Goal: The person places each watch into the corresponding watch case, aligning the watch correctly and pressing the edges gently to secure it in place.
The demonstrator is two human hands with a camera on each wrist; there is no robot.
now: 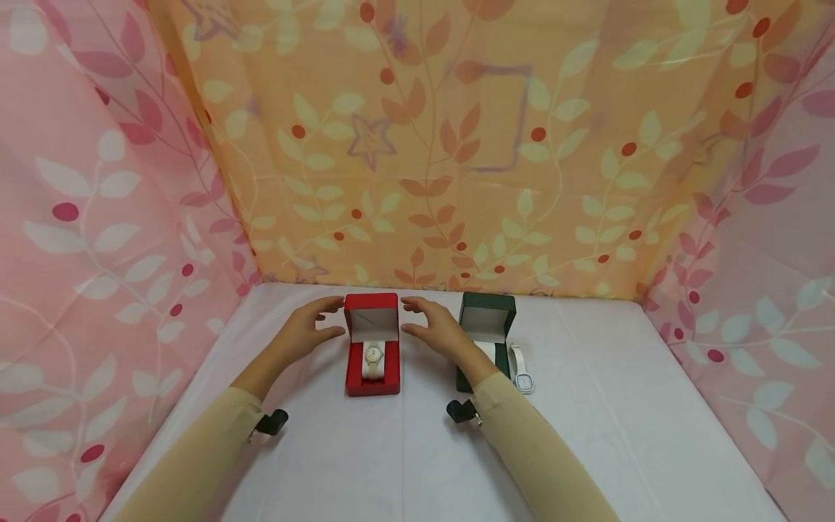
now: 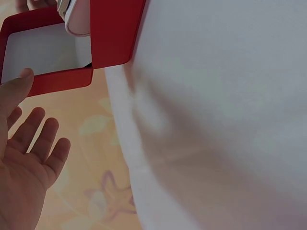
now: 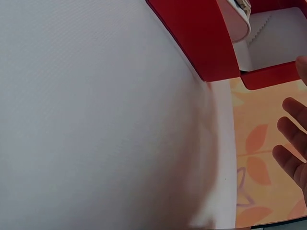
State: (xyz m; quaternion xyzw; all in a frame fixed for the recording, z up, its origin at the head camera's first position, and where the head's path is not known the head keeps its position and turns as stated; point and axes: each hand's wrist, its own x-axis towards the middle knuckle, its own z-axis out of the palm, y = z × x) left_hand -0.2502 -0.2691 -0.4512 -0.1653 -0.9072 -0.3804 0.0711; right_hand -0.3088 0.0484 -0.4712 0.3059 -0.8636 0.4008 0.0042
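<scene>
Fingers are held apart on the left hand [image 1: 305, 332] and right hand [image 1: 435, 330], just left and right of an open, rectangular red box [image 1: 372, 389]; contact cannot be told. In its near half, a round-faced, pale-strapped watch [image 1: 374, 354] is wrapped around a white cushion [image 1: 381, 368]. Farther right on the white cloth [image 1: 365, 464], a square-faced white watch [image 1: 524, 381] is laid beside an open dark green box [image 1: 488, 300].

No readable text; dials of cream watch [image 1: 374, 356], white watch [image 1: 523, 378] too small.
</scene>
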